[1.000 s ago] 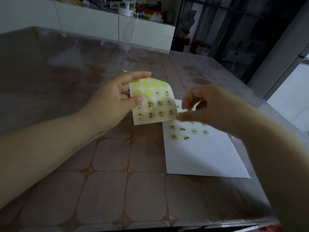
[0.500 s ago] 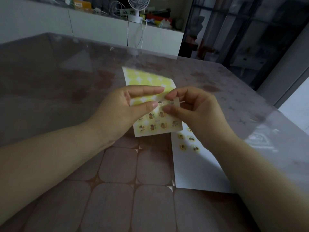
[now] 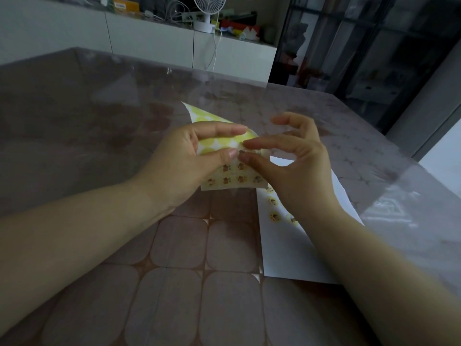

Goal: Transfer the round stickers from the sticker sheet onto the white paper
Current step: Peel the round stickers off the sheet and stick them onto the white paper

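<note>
My left hand (image 3: 184,166) grips the yellow sticker sheet (image 3: 232,182) between thumb and fingers, holding it bent above the table. The sheet's upper half shows empty yellow circles; its lower rows carry small round picture stickers. My right hand (image 3: 287,168) pinches a round sticker (image 3: 241,152) at the sheet's fold with thumb and index finger; its other fingers are spread above. The white paper (image 3: 287,248) lies flat on the table to the right, under my right wrist, with several round stickers (image 3: 274,217) stuck near its top.
The table (image 3: 174,270) has a brown tile-pattern cover under clear plastic. Its far edge runs along white cabinets with a small fan (image 3: 208,11) and clutter on top. The table's right edge drops off beside a dark glass door.
My right hand came from above the white paper to the sheet and now pinches a sticker at the fold. The sheet is bent over further in my left hand.
</note>
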The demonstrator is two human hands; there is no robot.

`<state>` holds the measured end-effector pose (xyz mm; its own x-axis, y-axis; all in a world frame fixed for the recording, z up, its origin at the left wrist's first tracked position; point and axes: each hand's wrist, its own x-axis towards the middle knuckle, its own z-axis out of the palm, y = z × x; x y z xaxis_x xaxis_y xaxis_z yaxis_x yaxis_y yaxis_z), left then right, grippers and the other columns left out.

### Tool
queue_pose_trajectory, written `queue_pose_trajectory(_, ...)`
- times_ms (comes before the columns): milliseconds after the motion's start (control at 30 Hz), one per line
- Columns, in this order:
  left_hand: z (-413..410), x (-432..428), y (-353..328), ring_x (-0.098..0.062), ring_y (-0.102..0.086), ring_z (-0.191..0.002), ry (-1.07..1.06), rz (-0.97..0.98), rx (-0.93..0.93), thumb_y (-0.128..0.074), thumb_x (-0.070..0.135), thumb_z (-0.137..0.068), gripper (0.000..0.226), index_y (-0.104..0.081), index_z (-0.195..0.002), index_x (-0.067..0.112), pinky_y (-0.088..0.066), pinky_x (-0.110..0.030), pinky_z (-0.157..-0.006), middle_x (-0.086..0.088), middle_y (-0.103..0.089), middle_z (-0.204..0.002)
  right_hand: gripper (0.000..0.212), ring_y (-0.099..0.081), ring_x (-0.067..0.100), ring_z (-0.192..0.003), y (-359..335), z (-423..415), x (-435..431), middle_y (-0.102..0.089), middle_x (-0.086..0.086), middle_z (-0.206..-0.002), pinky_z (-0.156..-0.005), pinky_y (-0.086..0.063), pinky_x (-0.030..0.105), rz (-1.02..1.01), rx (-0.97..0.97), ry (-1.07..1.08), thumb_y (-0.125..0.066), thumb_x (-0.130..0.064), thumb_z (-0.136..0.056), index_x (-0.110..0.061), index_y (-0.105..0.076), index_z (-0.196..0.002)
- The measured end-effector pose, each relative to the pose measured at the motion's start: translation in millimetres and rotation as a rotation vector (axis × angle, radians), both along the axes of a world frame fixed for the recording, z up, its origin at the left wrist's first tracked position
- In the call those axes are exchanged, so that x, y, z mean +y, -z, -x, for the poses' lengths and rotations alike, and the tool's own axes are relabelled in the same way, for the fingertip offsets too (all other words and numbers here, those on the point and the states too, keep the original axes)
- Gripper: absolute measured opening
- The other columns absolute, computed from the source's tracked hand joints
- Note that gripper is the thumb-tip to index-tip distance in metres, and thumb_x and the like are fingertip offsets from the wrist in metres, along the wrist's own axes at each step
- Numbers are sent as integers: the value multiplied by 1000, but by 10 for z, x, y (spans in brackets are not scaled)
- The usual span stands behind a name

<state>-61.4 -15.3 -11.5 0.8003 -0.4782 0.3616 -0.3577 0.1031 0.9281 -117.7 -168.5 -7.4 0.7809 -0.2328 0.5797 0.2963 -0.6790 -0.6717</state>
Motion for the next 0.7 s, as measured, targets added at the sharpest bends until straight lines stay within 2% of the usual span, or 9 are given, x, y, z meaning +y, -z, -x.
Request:
queue_pose_trajectory(167, 16, -1, -19, -5, -67, -97, 0, -26, -72, -63, 2, -86, 29, -69, -106, 21, -52, -22, -86, 6, -72, -104, 27, -46, 0, -106, -28, 4, 18, -43, -21, -108, -80, -33, -2, -21, -3, 11, -80, -26, -67, -45, -62, -73)
queue_pose_trajectory(233, 18, 1, -20, -5, -66, -97, -7, -35, -88, -65, 9, -86, 26, -70, -106, 25, -52, -24, -86, 7, -73, -103, 28, -46, 3, -107, -34, 9, 30, -44, -22, -107, -80, -33, -3, -23, -7, 15, -80, -25, -67, -46, -61, -71)
queue_pose_trajectory(300, 24, -4, -22, -7, -65, -103, -30, -50, -101, -63, 20, -84, 25, -70, -107, 29, -50, -33, -95, 8, -72, -106, 28, -46, 4, -108, -32, 9, 35, -44, -22, -106, -80, -34, -2, -31, -3, 2, -80, -24, -67, -45, -61, -69)
queue_pose_trajectory(367, 31, -11, -27, -6, -62, -109, -44, -51, -122, -60, 23, -84, 25, -69, -106, 29, -46, -39, -101, 10, -70, -111, 28, -47, 5, -109, -32, 8, 34, -45, -23, -107, -82, -38, 3, -33, -2, -11, -80, -24, -68, -45, -62, -67)
queue_pose_trajectory(400, 34, -15, -30, -5, -61, -111, -50, -49, -133, -60, 22, -85, 24, -69, -106, 29, -45, -40, -102, 10, -69, -112, 27, -47, 2, -108, -32, 7, 31, -45, -22, -107, -83, -39, 5, -34, -8, -13, -80, -24, -68, -45, -63, -67)
queue_pose_trajectory(500, 37, -9, -36, -6, -62, -109, -62, -38, -147, -60, 22, -85, 25, -68, -108, 28, -47, -41, -101, 12, -69, -112, 27, -44, -13, -100, -44, 13, 24, -46, -15, -108, -78, -35, -2, -40, -36, -19, -80, -23, -67, -41, -63, -76)
queue_pose_trajectory(700, 35, 2, -27, -4, -63, -107, -98, -41, -199, -61, 21, -86, 26, -67, -110, 32, -48, -39, -99, 14, -69, -109, 19, -46, 0, -110, -36, 0, 20, -47, -19, -111, -81, -36, -1, -26, -20, -16, -77, -33, -67, -45, -65, -76)
